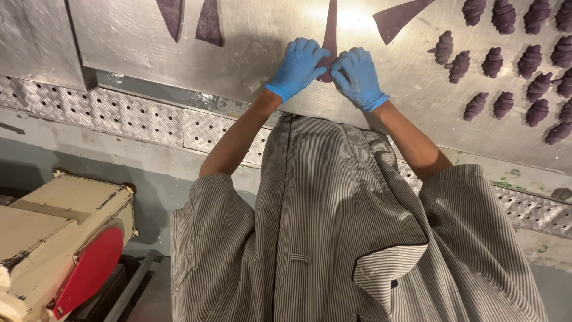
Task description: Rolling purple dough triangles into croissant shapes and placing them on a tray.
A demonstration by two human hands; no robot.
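A long dark purple dough triangle (330, 30) lies on the steel table (238, 59), its wide end toward me. My left hand (298, 67), in a blue glove, presses on the left side of that wide end. My right hand (357, 77), also gloved in blue, presses on the right side. Both hands have fingers curled over the dough's near edge, which is partly hidden beneath them.
Several rolled purple croissant shapes (494, 62) sit in rows at the right of the table. More dough triangles lie at the back: two at the left (208, 24), one to the right (399, 18). A cream machine with a red disc (89, 268) stands at lower left.
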